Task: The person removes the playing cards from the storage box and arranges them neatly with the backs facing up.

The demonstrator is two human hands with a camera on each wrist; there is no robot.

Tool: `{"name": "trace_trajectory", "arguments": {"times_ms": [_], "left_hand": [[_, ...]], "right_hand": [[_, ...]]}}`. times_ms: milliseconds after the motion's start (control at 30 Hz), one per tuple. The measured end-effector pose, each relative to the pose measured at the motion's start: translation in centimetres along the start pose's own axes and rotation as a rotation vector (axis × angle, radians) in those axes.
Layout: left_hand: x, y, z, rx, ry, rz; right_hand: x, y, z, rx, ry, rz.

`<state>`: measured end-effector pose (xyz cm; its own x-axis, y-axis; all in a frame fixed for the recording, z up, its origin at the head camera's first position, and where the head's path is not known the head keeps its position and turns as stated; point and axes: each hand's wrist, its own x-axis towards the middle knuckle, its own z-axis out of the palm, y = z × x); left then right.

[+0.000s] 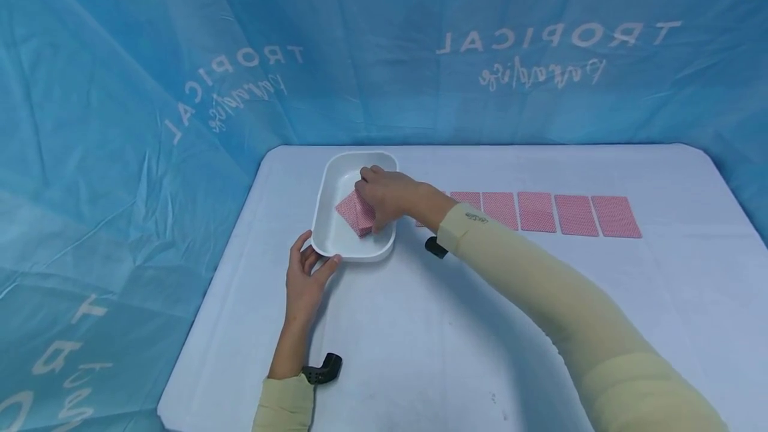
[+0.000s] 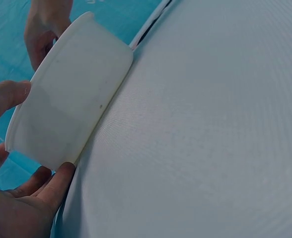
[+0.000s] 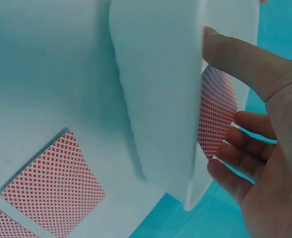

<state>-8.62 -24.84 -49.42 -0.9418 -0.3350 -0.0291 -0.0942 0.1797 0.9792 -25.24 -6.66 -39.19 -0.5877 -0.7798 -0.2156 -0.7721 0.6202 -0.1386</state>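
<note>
A white plastic tray [image 1: 322,225] with raised walls stands at the left part of the table. My left hand [image 1: 305,289] holds its near left corner, thumb and fingers set apart on the rim and wall; the left wrist view shows the hand [image 2: 24,203] against the tray wall [image 2: 76,89]. Reaching into the tray from the right, my right hand [image 1: 389,193] grips a pack of red-patterned playing cards [image 1: 365,215]. Its thumb and fingers span the cards [image 3: 216,109] in the right wrist view. Another card [image 1: 347,209] pokes out at the left of the pack.
A row of face-down playing cards [image 1: 537,212] lies to the right of the tray, its left end partly hidden by my right forearm. The white table [image 1: 420,352] is backed by blue printed sheets [image 1: 384,85]. Black wrist cameras [image 1: 324,369] sit on both wrists.
</note>
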Motion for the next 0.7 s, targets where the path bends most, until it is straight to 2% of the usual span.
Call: {"name": "trace_trajectory", "arguments": {"times_ms": [233, 367, 700], "left_hand": [[-0.1, 0.0, 0.0, 0.013, 0.009, 0.031], [-0.2, 0.0, 0.1, 0.019, 0.024, 0.024], [0.1, -0.3, 0.0, 0.015, 0.006, 0.015]], "right_hand": [[-1.2, 0.2, -1.0, 0.040, -0.021, 0.037], [-1.7, 0.6, -1.4, 0.054, -0.021, 0.042], [-3.6, 1.3, -2.2, 0.079, -0.069, 0.103]]}}
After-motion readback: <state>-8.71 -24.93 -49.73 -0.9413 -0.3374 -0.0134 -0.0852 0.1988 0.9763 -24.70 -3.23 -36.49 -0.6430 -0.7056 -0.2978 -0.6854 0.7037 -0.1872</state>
